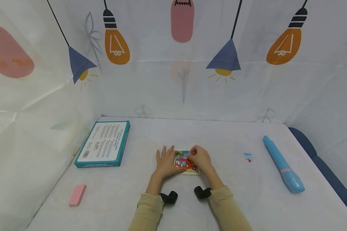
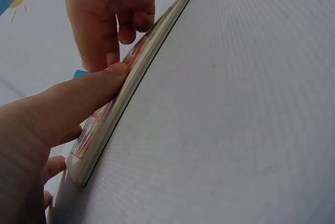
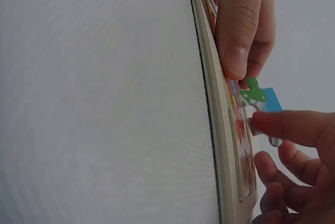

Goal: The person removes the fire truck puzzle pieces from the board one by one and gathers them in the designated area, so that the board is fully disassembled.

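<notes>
A small wooden puzzle board (image 1: 194, 173) with a red vehicle picture lies on the table. My left hand (image 1: 165, 165) steadies it, its thumb (image 2: 102, 82) pressing the face beside the near edge and the other fingers spread at the left and upper side. Over the board's upper right part, my right hand (image 1: 202, 158) pinches a small blue and green piece (image 3: 270, 100), which is tilted against the picture. Part of that piece is hidden by the fingers. To the right, a loose blue and white piece (image 1: 247, 156) with a red spot lies on the table.
A teal-edged box (image 1: 105, 141) lies at the back left, and a pink block (image 1: 77, 195) at the front left. At the right is a long light-blue object (image 1: 283, 165). A dark blue chair edge (image 1: 326, 166) shows beyond the table.
</notes>
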{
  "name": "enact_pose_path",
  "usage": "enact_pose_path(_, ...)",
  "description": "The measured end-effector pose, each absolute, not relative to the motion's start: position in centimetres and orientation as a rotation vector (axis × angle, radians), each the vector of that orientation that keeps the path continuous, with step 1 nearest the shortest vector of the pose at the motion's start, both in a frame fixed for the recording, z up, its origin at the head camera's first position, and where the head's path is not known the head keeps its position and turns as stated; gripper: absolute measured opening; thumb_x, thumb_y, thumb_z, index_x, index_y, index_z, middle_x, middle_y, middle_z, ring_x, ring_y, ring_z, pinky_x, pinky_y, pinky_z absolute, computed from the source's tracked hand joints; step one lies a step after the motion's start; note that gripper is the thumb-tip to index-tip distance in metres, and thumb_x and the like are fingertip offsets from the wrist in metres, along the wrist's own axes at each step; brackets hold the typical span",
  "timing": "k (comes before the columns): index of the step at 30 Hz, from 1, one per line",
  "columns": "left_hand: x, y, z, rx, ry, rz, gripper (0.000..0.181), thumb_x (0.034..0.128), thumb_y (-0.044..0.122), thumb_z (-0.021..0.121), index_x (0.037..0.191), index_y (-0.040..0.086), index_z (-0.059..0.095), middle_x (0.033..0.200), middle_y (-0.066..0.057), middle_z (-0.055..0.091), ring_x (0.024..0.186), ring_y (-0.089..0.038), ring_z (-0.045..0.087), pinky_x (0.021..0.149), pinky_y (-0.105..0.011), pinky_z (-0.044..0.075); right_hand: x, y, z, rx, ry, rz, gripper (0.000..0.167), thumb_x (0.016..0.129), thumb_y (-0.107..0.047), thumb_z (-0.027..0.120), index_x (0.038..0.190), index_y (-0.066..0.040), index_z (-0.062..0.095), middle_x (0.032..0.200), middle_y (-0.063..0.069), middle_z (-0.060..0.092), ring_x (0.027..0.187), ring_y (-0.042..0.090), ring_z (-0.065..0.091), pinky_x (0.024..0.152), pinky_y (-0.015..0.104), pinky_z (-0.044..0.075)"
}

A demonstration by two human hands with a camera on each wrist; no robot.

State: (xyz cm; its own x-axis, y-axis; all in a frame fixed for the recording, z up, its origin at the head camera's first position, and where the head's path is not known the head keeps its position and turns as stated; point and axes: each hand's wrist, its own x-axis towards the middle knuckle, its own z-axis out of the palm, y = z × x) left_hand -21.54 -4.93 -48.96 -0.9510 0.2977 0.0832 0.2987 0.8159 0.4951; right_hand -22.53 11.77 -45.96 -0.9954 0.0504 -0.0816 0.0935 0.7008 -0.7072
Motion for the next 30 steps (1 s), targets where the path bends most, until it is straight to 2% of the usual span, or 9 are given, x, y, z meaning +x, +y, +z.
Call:
enact_pose_path(5,-21.6,-4.9,-48.9,-0.494,-2.991,-0.83,0.072,0.0669,0.057,0.072,0.124,0.018,0.051,0.148,-0.011,0.031,0.138,-0.04,0.013,0.107,-0.06,0.0,-22.6,11.9,-46.0,0.147,2.778,-1.369,0.019,0.079,-0.016,0.071,0.088,-0.006,0.059,0.082,0.006,0.062,0.075,0.018,0.056,0.066,0.031,0.046)
enact_pose_path(10,-21.6,-4.9,-49.0,-0.488,-3.006,-0.82,0.073,0.0667,0.058,0.071,0.125,0.02,0.051,0.148,-0.011,0.03,0.138,-0.04,0.012,0.107,-0.06,-0.001,-22.8,13.0,-45.8,0.202,2.751,-1.469,0.023,0.08,-0.015,0.071,0.097,-0.004,0.061,0.086,0.01,0.066,0.082,0.023,0.06,0.07,0.034,0.049)
enact_pose_path(13,-21.6,-4.9,-49.0,-0.482,-3.004,-0.824,0.073,0.0665,0.058,0.071,0.125,0.019,0.051,0.148,-0.011,0.031,0.138,-0.04,0.012,0.107,-0.06,-0.001,-22.9,13.9,-45.7,0.237,2.747,-1.488,0.024,0.082,-0.016,0.069,0.102,-0.004,0.062,0.09,0.012,0.065,0.085,0.024,0.06,0.067,0.033,0.049)
enact_pose_path(19,-21.6,-4.9,-49.0,-0.486,-3.0,-0.83,0.072,0.0666,0.057,0.072,0.124,0.02,0.051,0.148,-0.01,0.03,0.138,-0.04,0.012,0.107,-0.059,-0.001,-22.9,15.9,-45.3,0.317,2.727,-1.525,0.026,0.084,-0.014,0.065,0.107,-0.004,0.06,0.095,0.015,0.061,0.079,0.022,0.055,0.058,0.025,0.045)
enact_pose_path(30,-21.7,-4.9,-49.2,-0.496,-2.998,-0.816,0.072,0.0665,0.057,0.071,0.124,0.019,0.051,0.148,-0.01,0.03,0.138,-0.039,0.012,0.107,-0.06,0.0,-22.4,20.0,-45.3,0.407,2.68,-1.612,0.027,0.088,-0.01,0.059,0.112,0.001,0.056,0.093,0.013,0.058,0.073,0.017,0.056,0.059,0.023,0.043)
